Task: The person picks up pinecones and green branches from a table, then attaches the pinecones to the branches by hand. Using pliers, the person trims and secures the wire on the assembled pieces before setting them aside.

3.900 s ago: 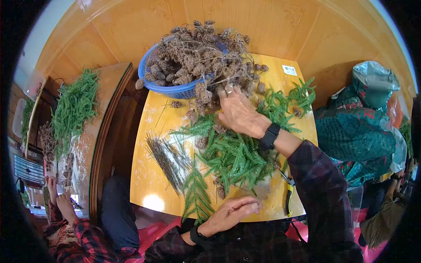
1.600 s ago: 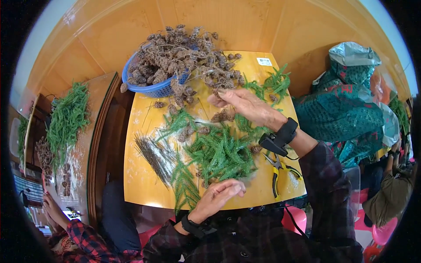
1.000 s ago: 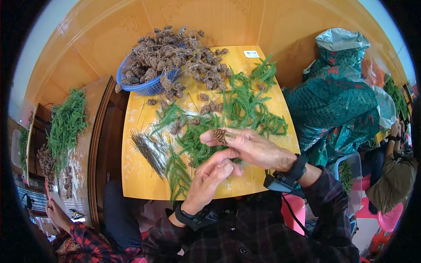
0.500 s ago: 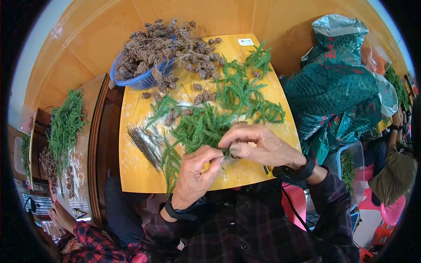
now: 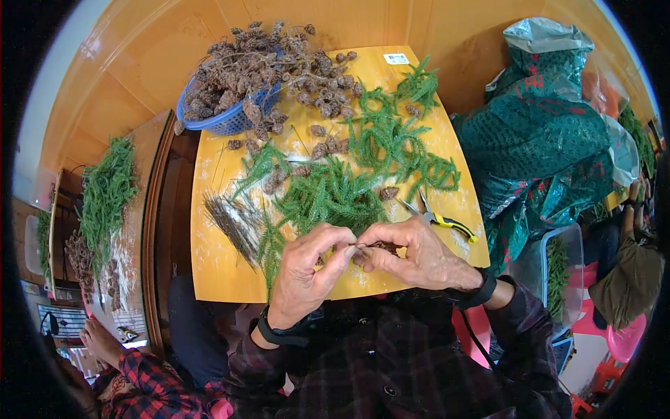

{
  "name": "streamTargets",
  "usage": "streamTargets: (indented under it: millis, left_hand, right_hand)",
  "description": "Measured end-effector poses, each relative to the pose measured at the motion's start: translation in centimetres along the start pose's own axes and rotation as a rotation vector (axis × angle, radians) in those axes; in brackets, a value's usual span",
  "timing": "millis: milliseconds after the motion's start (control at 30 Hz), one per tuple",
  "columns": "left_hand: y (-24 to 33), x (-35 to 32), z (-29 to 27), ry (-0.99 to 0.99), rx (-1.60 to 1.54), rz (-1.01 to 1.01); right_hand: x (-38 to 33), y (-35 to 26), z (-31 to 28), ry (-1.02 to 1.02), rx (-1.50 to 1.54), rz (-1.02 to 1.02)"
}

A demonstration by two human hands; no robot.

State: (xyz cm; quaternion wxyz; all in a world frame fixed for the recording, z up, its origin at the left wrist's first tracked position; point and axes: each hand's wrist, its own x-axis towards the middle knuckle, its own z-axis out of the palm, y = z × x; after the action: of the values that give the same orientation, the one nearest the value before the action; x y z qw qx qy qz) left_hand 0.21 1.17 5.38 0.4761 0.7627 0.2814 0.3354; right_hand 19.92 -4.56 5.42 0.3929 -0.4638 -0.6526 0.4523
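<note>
My left hand and my right hand meet at the near edge of the yellow table, fingertips pinched together. A thin dark stem or wire runs between them. A brown pine cone shows partly beneath my right fingers; the rest is hidden. Just beyond my hands lies a heap of green artificial pine sprigs. Another pine cone rests at its right side. Pliers with yellow and black handles lie right of my right hand, jaws apart. A bundle of thin dark wires is left of the heap.
A blue basket overflowing with pine cones stands far left on the table. More green sprigs lie far right. Green plastic bags and a clear bin are at the right. A co-worker's hand is at the left table.
My right hand has lowered and turned, and my fingertips have come together. The pliers, mostly covered before, now show fully. The whole view has shifted slightly.
</note>
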Motion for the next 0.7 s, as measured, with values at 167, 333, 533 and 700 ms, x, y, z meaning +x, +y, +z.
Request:
streamTargets:
  millis: [167,333,533,700]
  left_hand:
    - [-0.5,-0.2,-0.1,-0.051,0.086,0.123]
    - [-0.3,-1.3,-0.3,-0.158,0.056,0.103]
    - [-0.9,-2.3,-0.1,-0.126,0.046,-0.034]
    - [-0.4,-2.4,-0.5,-0.088,-0.010,-0.190]
  right_hand:
    - [-0.5,0.5,0.8,0.020,-0.066,-0.032]
    - [-1.2,0.4,1.5,-0.093,-0.160,-0.024]
    - [-1.5,0.9,2.7,-0.097,-0.144,-0.012]
    - [-1.7,2.2,3.2,0.001,-0.026,-0.099]
